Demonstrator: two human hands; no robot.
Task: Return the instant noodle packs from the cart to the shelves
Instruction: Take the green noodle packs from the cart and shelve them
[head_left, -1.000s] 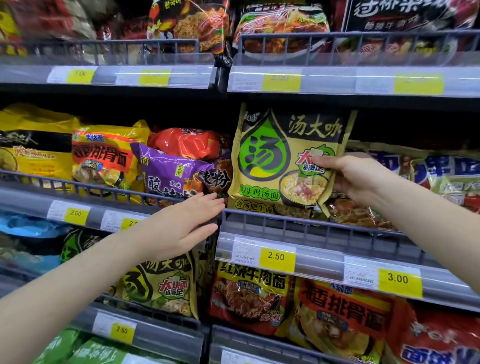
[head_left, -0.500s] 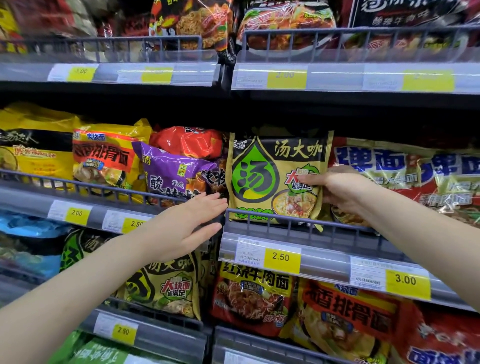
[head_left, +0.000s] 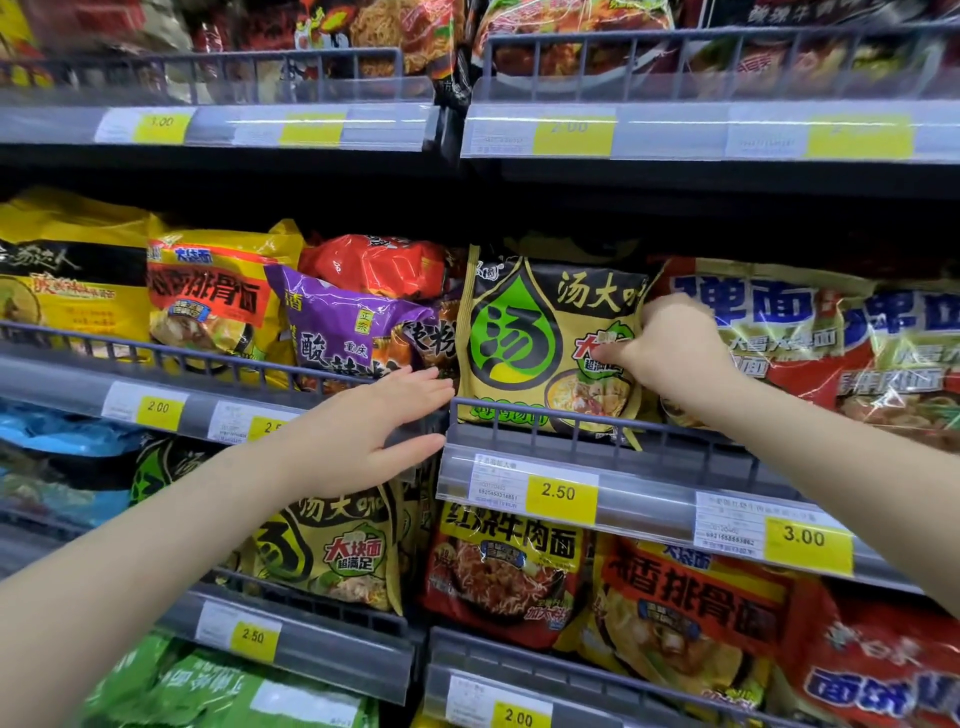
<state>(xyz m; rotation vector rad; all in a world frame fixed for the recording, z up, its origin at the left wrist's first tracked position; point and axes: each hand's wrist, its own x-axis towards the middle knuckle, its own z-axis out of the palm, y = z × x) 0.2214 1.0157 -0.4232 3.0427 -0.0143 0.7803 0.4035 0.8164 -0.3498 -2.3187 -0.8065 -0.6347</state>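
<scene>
The olive-green noodle pack (head_left: 540, 343) with the big green drop on its front stands upright on the middle shelf, its lower edge tucked behind the grey wire rail (head_left: 587, 423) just above the yellow 2.50 price tag (head_left: 560, 492). The right hand (head_left: 670, 348) grips its right side, thumb pressed on the front of the wrapper and the other fingers curled round the edge behind it. Touching the pack on its right is a red and white noodle pack (head_left: 789, 332) with large blue characters; on its left a purple noodle pack (head_left: 343, 322) leans with a red pack (head_left: 374, 262) behind it.

The left hand (head_left: 363, 426) holds nothing: its fingers are straight and close together, the palm laid flat against the shelf front where the two shelf sections meet, fingertips just short of the olive-green pack's lower left corner.

Further left on the same shelf stand yellow noodle packs (head_left: 213, 296). On the shelf below, a second olive-green pack (head_left: 332, 551) of the same design sits partly behind the left forearm, beside a red beef noodle pack (head_left: 504, 571)
</scene>
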